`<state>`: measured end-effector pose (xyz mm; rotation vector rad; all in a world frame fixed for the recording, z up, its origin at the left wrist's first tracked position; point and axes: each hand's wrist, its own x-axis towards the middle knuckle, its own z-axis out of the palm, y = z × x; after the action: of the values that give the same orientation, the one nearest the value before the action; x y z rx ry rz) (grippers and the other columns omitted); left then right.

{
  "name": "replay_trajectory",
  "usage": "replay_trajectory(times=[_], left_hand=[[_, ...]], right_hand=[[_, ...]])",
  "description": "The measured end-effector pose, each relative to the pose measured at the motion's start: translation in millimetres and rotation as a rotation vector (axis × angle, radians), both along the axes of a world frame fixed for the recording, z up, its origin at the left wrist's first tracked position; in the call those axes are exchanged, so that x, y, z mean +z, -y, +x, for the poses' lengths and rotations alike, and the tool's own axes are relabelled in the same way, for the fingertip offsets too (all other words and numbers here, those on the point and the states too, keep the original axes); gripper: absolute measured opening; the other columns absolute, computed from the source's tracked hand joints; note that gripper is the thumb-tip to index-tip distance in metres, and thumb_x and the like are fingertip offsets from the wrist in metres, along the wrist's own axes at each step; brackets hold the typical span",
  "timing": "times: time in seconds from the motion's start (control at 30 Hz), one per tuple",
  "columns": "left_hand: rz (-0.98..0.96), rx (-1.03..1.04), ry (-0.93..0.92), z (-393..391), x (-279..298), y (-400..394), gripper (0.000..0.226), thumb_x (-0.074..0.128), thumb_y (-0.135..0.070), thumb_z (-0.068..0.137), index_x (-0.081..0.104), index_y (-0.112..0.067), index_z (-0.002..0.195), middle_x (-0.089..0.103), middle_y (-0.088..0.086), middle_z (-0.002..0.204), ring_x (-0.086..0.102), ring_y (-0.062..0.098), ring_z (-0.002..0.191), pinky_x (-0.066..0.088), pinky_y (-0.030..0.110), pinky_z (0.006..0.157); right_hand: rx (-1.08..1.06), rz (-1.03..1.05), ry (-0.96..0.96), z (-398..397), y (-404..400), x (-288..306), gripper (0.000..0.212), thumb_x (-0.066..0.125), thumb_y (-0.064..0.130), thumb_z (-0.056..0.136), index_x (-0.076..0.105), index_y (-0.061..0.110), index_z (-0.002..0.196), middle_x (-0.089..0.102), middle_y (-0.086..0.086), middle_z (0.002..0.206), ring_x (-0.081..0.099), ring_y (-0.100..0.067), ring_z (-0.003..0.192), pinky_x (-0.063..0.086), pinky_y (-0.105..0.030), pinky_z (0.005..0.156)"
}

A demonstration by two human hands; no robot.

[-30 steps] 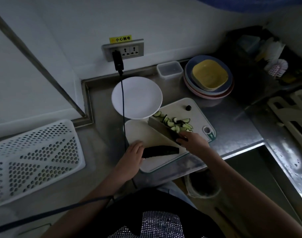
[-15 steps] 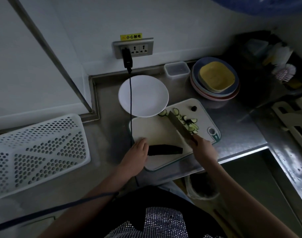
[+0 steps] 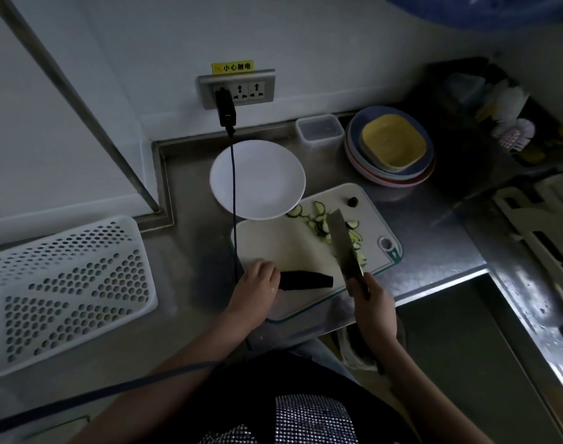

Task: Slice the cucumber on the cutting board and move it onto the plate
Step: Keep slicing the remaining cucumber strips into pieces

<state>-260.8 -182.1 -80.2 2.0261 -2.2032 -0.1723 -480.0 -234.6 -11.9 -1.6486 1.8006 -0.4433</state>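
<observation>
Dim steel counter [image 3: 427, 232] against white wall [image 3: 306, 43].

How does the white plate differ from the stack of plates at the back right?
The white plate is single and bare; the stack of plates is several coloured ones with a yellow dish on top. The white plate overlaps the cutting board; the stack sits apart from it. Both are round and rest on the steel counter.

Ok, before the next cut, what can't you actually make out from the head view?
- Near end of the cucumber: covered by the left hand.
- Knife handle: wrapped by the right hand.
- Some cucumber slices: hidden behind the blade; a count is not possible.
- Items at the far right counter: too dark and blurred to identify.
</observation>
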Motion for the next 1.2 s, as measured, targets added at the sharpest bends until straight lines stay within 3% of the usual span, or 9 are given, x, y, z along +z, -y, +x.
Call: replay_trajectory(times=[0.17,0.3,0.4,0.6,0.73,0.87,1.0,1.1,1.2], left_hand=[[-0.004,0.03,-0.109,5.4,8.3,-0.7,0.05,0.088,-0.021,0.06,0.068,0.005,0.098,0.066,0.018,0.106,0.064,0.033,0.1,0.055,0.039,0.081],[-0.018,0.266,-0.499,10.8,11.1,-3.9,0.045,0.054,-0.008,0.094,0.042,0.007,0.135,0.044,0.024,0.137,0.042,0.036,0.128,0.03,0.031,0.106],[-0.043,0.491,-0.626,19.3,14.8,-1.6,0.046,0.043,0.006,0.093,0.037,0.005,0.139,0.041,0.027,0.137,0.039,0.038,0.128,0.027,0.03,0.107],[-0.068,0.497,-0.533,52.0,8.5,-7.9,0.044,0.046,0.017,0.081,0.056,0.004,0.122,0.051,0.024,0.124,0.048,0.041,0.116,0.038,0.046,0.103],[-0.121,0.249,-0.374,33.4,13.0,-9.2,0.029,0.05,-0.009,0.086,0.062,-0.001,0.111,0.056,0.017,0.115,0.05,0.033,0.108,0.043,0.044,0.097],[-0.124,-0.057,-0.207,-5.5,14.4,8.0,0.041,0.044,-0.028,0.084,0.064,-0.006,0.112,0.057,0.014,0.117,0.051,0.031,0.107,0.044,0.042,0.098],[-0.13,-0.267,-0.167,-27.9,11.7,32.9,0.043,0.062,-0.017,0.075,0.056,-0.008,0.117,0.059,0.009,0.116,0.047,0.025,0.107,0.049,0.037,0.085],[-0.064,-0.268,-0.138,-34.1,15.2,44.0,0.05,0.082,-0.008,0.056,0.064,-0.012,0.102,0.063,0.003,0.102,0.048,0.021,0.095,0.052,0.03,0.067],[-0.068,-0.266,-0.106,-35.1,20.3,42.6,0.048,0.084,-0.005,0.048,0.068,-0.014,0.093,0.064,0.001,0.093,0.059,0.024,0.083,0.05,0.029,0.06]], right_hand=[[-0.047,0.027,0.086,4.4,-6.4,-3.7,0.015,0.053,0.026,0.095,0.058,0.019,0.083,0.061,0.001,0.071,0.058,-0.019,0.067,0.043,-0.034,0.06],[-0.058,0.043,0.152,10.3,-10.0,-3.7,0.013,0.054,0.025,0.095,0.058,0.023,0.083,0.063,0.004,0.075,0.058,-0.012,0.07,0.044,-0.033,0.063],[-0.054,0.053,0.157,12.1,-10.0,-6.3,0.011,0.055,0.025,0.094,0.06,0.022,0.085,0.061,0.004,0.074,0.058,-0.015,0.069,0.046,-0.035,0.064],[-0.039,0.075,0.107,16.3,-9.2,-4.9,0.015,0.051,0.029,0.095,0.061,0.019,0.09,0.064,-0.001,0.078,0.059,-0.02,0.072,0.046,-0.036,0.061],[-0.048,0.078,0.089,19.4,-11.3,-6.0,0.017,0.05,0.03,0.095,0.059,0.018,0.088,0.062,-0.003,0.078,0.059,-0.025,0.076,0.046,-0.039,0.066],[-0.01,0.073,0.01,20.7,-12.8,-5.7,0.016,0.049,0.025,0.096,0.056,0.013,0.089,0.063,-0.007,0.078,0.059,-0.031,0.075,0.046,-0.041,0.065],[0.076,0.063,-0.102,25.7,-14.9,-0.6,0.016,0.042,0.026,0.099,0.05,0.013,0.096,0.06,-0.01,0.076,0.058,-0.032,0.07,0.043,-0.037,0.057],[0.127,0.062,-0.175,33.4,-16.4,1.7,0.014,0.037,0.027,0.101,0.043,0.015,0.097,0.056,-0.008,0.076,0.054,-0.03,0.069,0.042,-0.035,0.057],[0.165,0.075,-0.246,39.2,-17.0,0.9,0.011,0.036,0.026,0.101,0.036,0.018,0.094,0.053,-0.01,0.075,0.052,-0.031,0.07,0.041,-0.036,0.056]])
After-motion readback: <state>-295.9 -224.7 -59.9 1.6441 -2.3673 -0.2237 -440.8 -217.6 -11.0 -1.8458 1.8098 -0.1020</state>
